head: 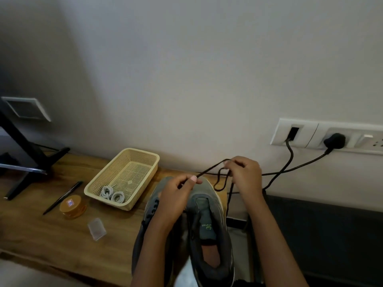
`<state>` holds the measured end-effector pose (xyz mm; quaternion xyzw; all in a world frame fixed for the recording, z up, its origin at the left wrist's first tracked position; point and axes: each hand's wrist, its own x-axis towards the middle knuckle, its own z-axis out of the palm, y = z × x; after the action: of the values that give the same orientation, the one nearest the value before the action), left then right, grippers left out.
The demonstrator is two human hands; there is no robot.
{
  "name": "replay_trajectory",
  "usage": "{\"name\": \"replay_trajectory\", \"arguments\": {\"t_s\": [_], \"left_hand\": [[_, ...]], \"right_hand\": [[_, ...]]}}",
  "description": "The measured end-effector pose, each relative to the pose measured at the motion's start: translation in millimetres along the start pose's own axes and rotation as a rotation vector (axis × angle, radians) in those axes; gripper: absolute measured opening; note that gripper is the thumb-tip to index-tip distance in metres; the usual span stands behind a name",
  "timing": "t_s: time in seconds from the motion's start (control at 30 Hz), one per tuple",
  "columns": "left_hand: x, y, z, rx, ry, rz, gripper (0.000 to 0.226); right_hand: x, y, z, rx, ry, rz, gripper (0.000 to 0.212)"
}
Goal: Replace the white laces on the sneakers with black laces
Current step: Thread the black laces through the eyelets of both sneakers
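Left hand [178,195] and right hand [244,175] each pinch the black lace [211,169] above the grey sneakers [207,220], table's right end. White laces [113,194], apparently coiled, in basket [145,158] at 10 o'clock.

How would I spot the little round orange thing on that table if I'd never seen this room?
Start at the cream mesh basket standing on the wooden table by the wall. Just to the left of its near corner sits the orange round container, beside a black pen lying aslant. It is the only orange item there, and its lid bears a small blue and white label.
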<state>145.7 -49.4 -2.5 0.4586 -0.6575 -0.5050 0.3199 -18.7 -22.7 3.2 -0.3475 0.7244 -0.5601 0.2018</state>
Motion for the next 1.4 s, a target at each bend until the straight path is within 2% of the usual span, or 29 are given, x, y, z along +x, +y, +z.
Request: {"name": "replay_trajectory", "arguments": {"t_s": [0.1,0.2,0.27,0.47,0.53,0.6,0.67,0.77,0.83,1.0,1.1,1.17,1.33,1.4], "left_hand": [[0.2,-0.7,-4.8,0.038,-0.003,-0.038,0.023],[0.5,-2.6,-12.9,0.060,0.013,-0.045,0.024],[1.9,-8.1,-19.7,0.112,0.068,-0.050,0.018],[8.6,-18.1,-37.0,0.223,0.347,-0.133,0.013],[10.4,-22.9,-38.2,0.243,0.441,-0.154,0.024],[9.7,-25.5,-38.2,0.221,0.512,-0.171,0.029],[10.2,-27.3,-36.2,0.203,0.513,-0.119,0.023],[9.3,-20.2,-22.3,0.168,0.415,-0.010,0.018],[9.5,-16.7,-6.6,0.172,0.349,0.001,0.021],[10.3,-17.9,31.4,0.301,0.165,0.062,0.024],[11.1,-15.6,40.3,0.300,0.141,0.066,0.027],[11.9,-15.3,41.3,0.305,0.168,0.050,0.025],[15.8,-20.6,43.1,0.250,0.188,0.046,0.023],[18.3,-26.3,45.2,0.212,0.175,0.019,0.020]], "right_hand": [[3.6,10.4,-6.8,0.205,0.234,0.168,0.023],[4.7,15.1,-14.0,0.552,0.372,0.349,0.024],[6.2,17.3,-20.5,0.695,0.459,0.417,0.023],[12.8,22.4,-38.8,0.868,0.671,0.439,0.028],[13.0,23.1,-39.7,0.856,0.685,0.430,0.026],[12.8,22.6,-39.2,0.830,0.654,0.401,0.018],[13.2,18.9,-36.7,0.768,0.551,0.340,0.018],[10.4,12.2,-26.9,0.615,0.210,0.261,0.034],[4.7,7.8,-16.5,0.495,-0.006,0.257,0.038],[-5.7,3.0,0.7,0.317,-0.268,0.285,0.037],[-8.8,6.5,3.0,0.112,-0.427,0.230,0.029],[-11.0,10.9,3.0,-0.008,-0.486,0.177,0.023],[-8.8,23.2,2.6,0.014,-0.487,0.117,0.013],[-6.3,31.4,5.6,-0.066,-0.354,0.075,0.015]]}}
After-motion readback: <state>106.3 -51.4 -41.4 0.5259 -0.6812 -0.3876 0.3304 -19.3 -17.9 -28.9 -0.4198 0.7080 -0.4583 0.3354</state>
